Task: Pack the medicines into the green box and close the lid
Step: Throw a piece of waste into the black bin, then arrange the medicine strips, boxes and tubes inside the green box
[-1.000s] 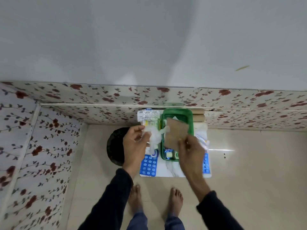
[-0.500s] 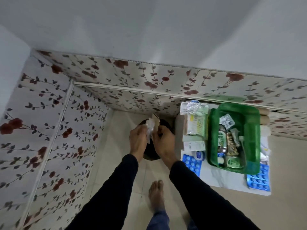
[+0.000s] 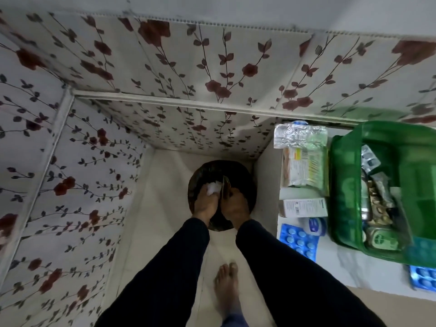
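Both my hands hang over a dark round bin [image 3: 245, 175] on the floor, left of the table. My left hand [image 3: 204, 202] grips a crumpled clear plastic wrapper [image 3: 213, 188]. My right hand [image 3: 236, 206] pinches a brown paper piece [image 3: 225, 185] held on edge. The green box [image 3: 346, 185] stands open on the white table at the right, with blister strips, small bottles and a tin inside. Outside it lie a silver foil strip [image 3: 299, 135], a medicine carton [image 3: 304, 167], a small white carton [image 3: 303, 208] and blue blister packs [image 3: 298, 240].
Floral-patterned wall panels close off the corner at the left and back. The table edge [image 3: 266, 185] stands right beside the bin. My bare foot [image 3: 226, 286] is on the tiled floor below my arms. Another blue blister pack [image 3: 422, 277] lies at the table's front right.
Both hands left the green box carrying the wrapper and brown paper, swung left and lowered over the bin. My view turned left, so the table is now at the right.
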